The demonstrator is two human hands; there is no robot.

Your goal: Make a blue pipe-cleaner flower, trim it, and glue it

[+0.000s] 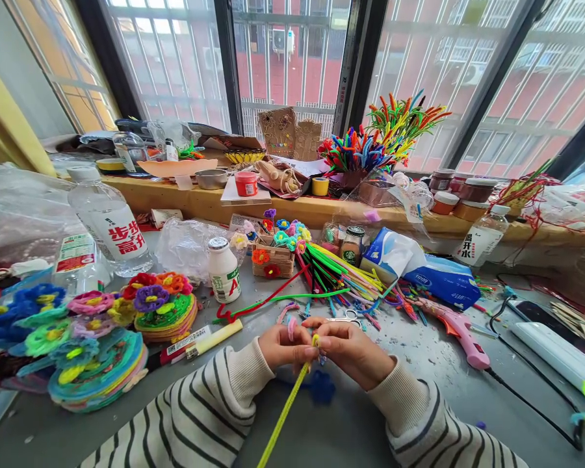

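Both hands meet at the middle of the grey table and pinch one yellow-green pipe cleaner (286, 409). My left hand (285, 346) is closed on its upper part, with a pink piece against the fingers. My right hand (353, 351) is closed on its top end, where a small yellow curl shows. The stem runs down toward me between my striped sleeves. A blue fuzzy piece (320, 385) lies on the table under the hands. Small scissors (348, 318) lie just beyond my fingers.
Stacks of finished pipe-cleaner flowers (97, 351) fill the left side. A bundle of loose pipe cleaners (341, 276), a small basket of flowers (273, 257), bottles (110, 221) and a tissue pack (426, 273) stand behind. A pink glue gun (461, 328) and its cord lie right.
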